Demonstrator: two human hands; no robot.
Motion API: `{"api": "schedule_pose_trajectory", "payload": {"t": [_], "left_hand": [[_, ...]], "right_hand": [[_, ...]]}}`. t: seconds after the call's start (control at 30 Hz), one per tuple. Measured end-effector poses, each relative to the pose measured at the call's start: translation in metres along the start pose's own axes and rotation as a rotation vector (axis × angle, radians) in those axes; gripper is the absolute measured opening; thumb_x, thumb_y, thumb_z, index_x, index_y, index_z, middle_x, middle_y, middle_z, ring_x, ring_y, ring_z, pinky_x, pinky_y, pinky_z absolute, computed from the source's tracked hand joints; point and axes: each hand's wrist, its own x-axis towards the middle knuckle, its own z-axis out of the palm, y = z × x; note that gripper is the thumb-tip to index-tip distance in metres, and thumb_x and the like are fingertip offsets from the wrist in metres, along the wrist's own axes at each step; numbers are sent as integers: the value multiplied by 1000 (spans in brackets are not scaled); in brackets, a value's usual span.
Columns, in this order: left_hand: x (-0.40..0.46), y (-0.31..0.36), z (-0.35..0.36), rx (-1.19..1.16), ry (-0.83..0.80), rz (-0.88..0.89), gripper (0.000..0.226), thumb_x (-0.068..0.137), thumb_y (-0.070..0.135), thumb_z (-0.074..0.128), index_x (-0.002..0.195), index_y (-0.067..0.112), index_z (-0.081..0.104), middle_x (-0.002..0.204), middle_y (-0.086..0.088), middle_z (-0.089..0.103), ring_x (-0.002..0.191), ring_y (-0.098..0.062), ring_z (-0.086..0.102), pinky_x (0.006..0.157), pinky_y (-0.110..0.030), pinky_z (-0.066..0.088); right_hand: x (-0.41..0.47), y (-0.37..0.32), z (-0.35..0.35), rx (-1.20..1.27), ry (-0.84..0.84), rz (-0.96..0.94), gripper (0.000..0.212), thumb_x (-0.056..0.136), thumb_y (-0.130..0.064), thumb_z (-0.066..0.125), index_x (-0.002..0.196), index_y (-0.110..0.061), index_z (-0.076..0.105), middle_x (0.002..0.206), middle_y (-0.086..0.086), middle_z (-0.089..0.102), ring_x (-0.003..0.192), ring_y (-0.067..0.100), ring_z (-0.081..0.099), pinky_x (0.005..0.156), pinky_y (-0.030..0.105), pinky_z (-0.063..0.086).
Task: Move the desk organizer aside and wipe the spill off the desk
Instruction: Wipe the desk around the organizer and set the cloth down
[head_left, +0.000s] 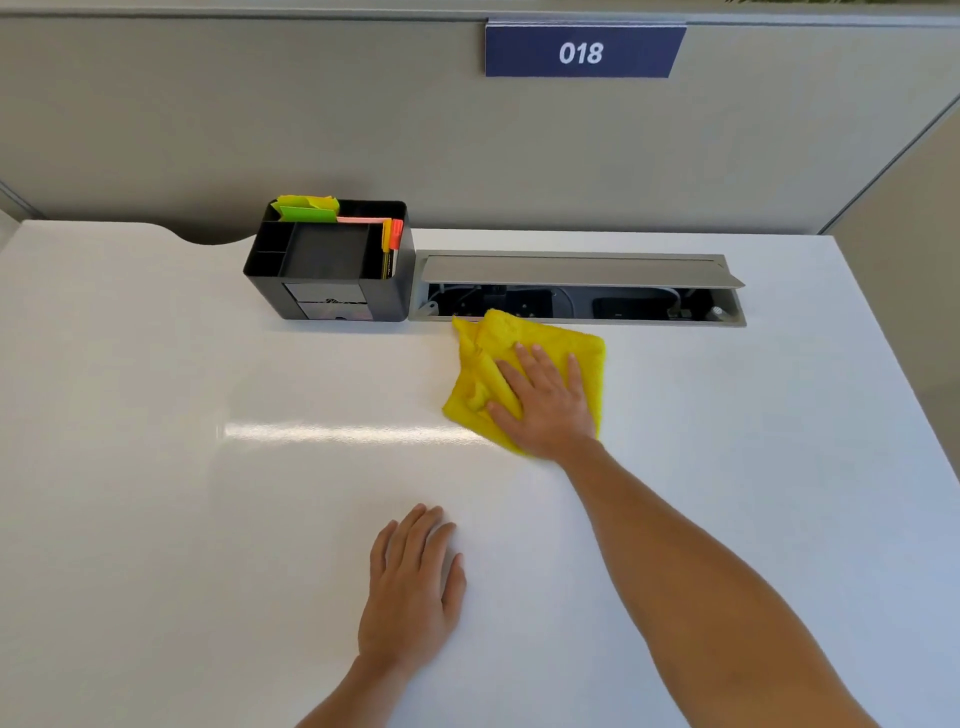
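A black desk organizer (329, 262) with sticky notes and highlighters stands at the back of the white desk (156, 467), left of centre. My right hand (545, 402) presses flat on a crumpled yellow cloth (480, 358) lying on the desk just right of the organizer, in front of the cable tray. My left hand (415, 587) rests flat on the desk nearer to me, fingers together, holding nothing. No spill is visible on the surface; a glare streak runs left of the cloth.
An open grey cable tray (576, 270) with sockets and wires is recessed in the desk behind the cloth. A grey partition wall (260, 114) carries a blue sign "018" (582, 52). The desk has a curved cutout at the back left.
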Motion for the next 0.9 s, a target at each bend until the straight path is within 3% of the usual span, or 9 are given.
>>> {"api": "schedule_pose_trajectory", "payload": {"t": [0.1,0.23,0.37,0.53,0.7,0.9], "left_hand": [[-1,0,0,-5,-8,-3,36,94,35,40,120,18,58,134,0,54,133,-19,42,113,-44,27],[-1,2,-2,-18,-13,-9,37,95,35,38,120,18,58,133,0,55,133,-20,43,112,-45,28],[0,3,-4,-17,-13,-16,37,94,34,39,120,16,59,133,-1,55,133,-22,43,112,-45,29],[-1,4,-5,-4,-8,-16,37,93,34,41,120,16,59,133,-3,55,133,-24,45,112,-45,28],[0,7,-7,10,9,-22,40,91,34,42,118,12,62,133,-7,57,130,-27,48,109,-48,33],[-1,5,-8,-11,22,-11,42,90,35,41,118,11,61,130,-8,59,128,-26,48,107,-47,34]], "right_hand": [[-8,43,-7,29,23,133,72,89,-73,19,152,-38,19,165,-5,8,151,17,-2,118,54,-9],[-35,94,-14,107,69,471,72,91,-70,24,153,-33,22,165,-1,10,151,20,-1,118,57,-6],[-55,85,-10,141,107,645,74,92,-67,22,154,-27,21,165,5,8,151,26,-2,115,64,-4],[-79,23,4,83,72,477,76,92,-66,24,155,-24,18,164,9,9,150,31,-1,114,66,-5],[-119,-39,17,64,107,283,73,91,-65,28,151,-22,33,161,13,23,150,34,10,114,68,1],[-169,-39,29,64,131,146,68,93,-67,32,150,-30,34,161,6,25,151,28,10,116,65,8]]}}
